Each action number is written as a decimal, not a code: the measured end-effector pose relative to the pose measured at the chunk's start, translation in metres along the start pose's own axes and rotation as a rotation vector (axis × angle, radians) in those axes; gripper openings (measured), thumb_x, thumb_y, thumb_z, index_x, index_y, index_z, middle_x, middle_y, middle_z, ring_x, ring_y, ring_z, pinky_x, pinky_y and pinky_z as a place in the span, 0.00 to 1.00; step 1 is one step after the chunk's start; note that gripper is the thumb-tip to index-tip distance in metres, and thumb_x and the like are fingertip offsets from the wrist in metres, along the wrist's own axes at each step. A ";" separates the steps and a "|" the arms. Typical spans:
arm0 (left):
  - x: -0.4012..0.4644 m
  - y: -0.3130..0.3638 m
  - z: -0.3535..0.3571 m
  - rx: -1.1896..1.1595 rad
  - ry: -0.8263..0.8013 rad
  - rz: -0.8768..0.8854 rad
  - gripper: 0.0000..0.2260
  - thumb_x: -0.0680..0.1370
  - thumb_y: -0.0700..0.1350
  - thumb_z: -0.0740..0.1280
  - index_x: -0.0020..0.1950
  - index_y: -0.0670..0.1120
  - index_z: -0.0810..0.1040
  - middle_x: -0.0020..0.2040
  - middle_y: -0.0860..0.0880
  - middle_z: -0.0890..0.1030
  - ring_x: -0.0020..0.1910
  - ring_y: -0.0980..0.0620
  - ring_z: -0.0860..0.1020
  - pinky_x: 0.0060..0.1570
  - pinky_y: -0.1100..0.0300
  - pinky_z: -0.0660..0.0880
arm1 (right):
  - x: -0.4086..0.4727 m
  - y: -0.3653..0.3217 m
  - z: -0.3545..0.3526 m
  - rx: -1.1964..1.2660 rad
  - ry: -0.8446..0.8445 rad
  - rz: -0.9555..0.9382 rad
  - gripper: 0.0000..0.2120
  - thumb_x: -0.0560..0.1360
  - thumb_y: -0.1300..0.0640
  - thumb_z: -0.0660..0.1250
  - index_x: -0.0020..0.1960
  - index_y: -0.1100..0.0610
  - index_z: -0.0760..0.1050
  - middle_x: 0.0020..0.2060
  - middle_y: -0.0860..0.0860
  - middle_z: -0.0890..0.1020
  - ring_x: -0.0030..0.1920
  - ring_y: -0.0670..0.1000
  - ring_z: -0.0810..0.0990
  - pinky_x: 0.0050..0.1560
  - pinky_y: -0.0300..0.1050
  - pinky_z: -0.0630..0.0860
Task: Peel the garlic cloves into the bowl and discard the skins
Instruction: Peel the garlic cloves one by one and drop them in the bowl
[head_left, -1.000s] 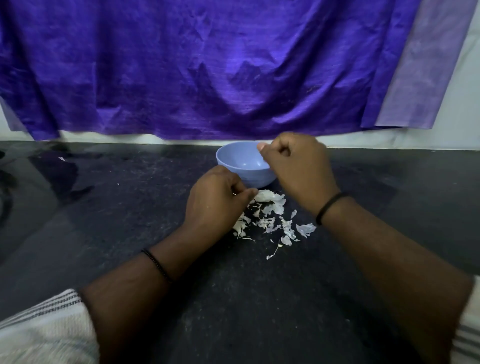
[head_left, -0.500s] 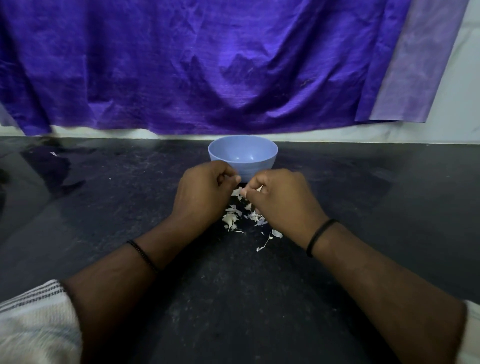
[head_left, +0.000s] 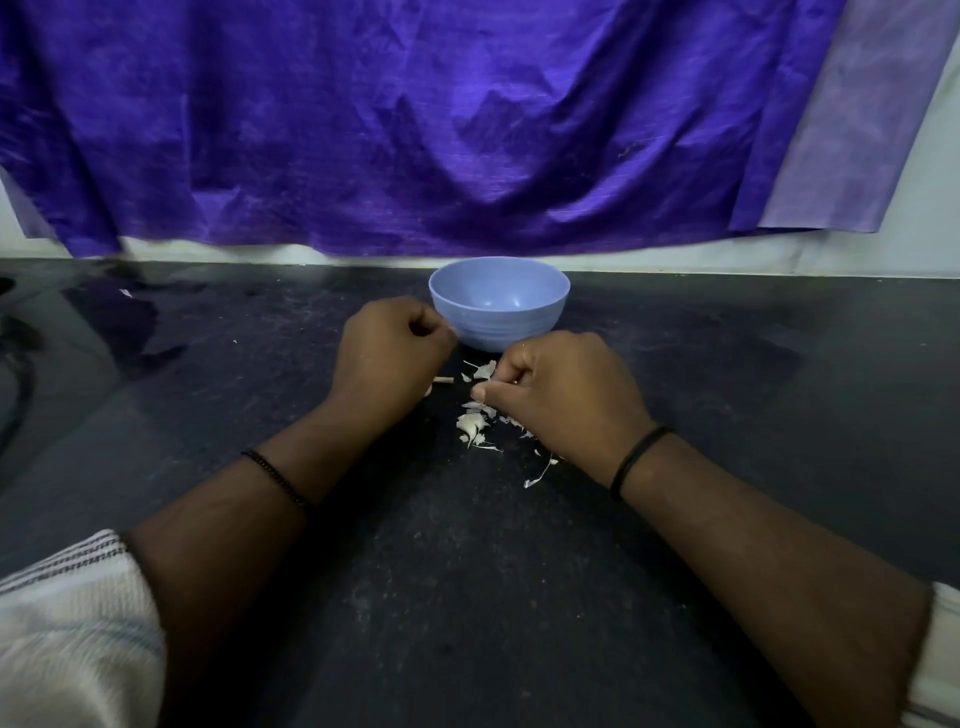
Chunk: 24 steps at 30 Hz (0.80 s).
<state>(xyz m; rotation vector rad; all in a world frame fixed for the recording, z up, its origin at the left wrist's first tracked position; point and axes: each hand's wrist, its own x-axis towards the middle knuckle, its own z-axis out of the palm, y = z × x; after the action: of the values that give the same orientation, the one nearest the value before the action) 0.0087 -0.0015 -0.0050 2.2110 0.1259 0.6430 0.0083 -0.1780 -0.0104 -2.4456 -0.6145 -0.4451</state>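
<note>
A purple cloth hangs across the wall behind the counter, its lower hem just above the counter's back edge, with a paler lilac strip at its right side. The dark, speckled counter fills the lower part of the view and carries everything else. Two bare forearms reach in from the near edge, each with a pale striped sleeve pushed up at the near corners and a thin black band at the wrist. The light blue bowl stands upright close to the back edge, about midway along it; what shows of its inside looks bare. The left hand is curled into a fist just beside the bowl's left side, knuckles up; a small pale piece sticks out below it toward the right, and whether the fingers grip a clove cannot be told. The right hand lies in front of the bowl and slightly right, its fingers curled with thumb and forefinger pinched together on a scrap of garlic skin at the tips. The garlic skins lie scattered on the counter in front of the bowl, between and under the two hands, with one thin curl nearest the near edge.
</note>
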 end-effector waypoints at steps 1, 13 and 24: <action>0.000 0.000 -0.001 0.033 -0.010 -0.011 0.06 0.76 0.47 0.72 0.40 0.49 0.82 0.32 0.53 0.82 0.33 0.54 0.81 0.42 0.50 0.81 | 0.001 -0.001 0.001 -0.006 0.011 -0.004 0.14 0.73 0.41 0.73 0.37 0.50 0.82 0.28 0.43 0.80 0.33 0.43 0.78 0.35 0.40 0.73; 0.008 -0.007 -0.007 0.244 -0.137 -0.165 0.10 0.74 0.52 0.74 0.37 0.49 0.81 0.35 0.53 0.82 0.39 0.54 0.80 0.39 0.58 0.74 | 0.003 0.002 0.008 0.055 -0.252 -0.079 0.06 0.72 0.46 0.76 0.43 0.48 0.84 0.38 0.43 0.84 0.41 0.41 0.81 0.46 0.45 0.79; 0.013 -0.011 -0.004 -0.104 -0.065 -0.259 0.16 0.80 0.52 0.68 0.37 0.45 0.83 0.28 0.51 0.80 0.30 0.52 0.78 0.36 0.56 0.74 | 0.004 0.012 -0.002 0.368 -0.064 0.075 0.04 0.73 0.58 0.74 0.41 0.51 0.80 0.33 0.48 0.84 0.33 0.44 0.82 0.37 0.38 0.78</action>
<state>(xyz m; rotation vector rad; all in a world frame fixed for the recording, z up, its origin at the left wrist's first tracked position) 0.0198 0.0121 -0.0052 2.0677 0.3317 0.4243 0.0177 -0.1866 -0.0128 -2.1289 -0.5724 -0.2029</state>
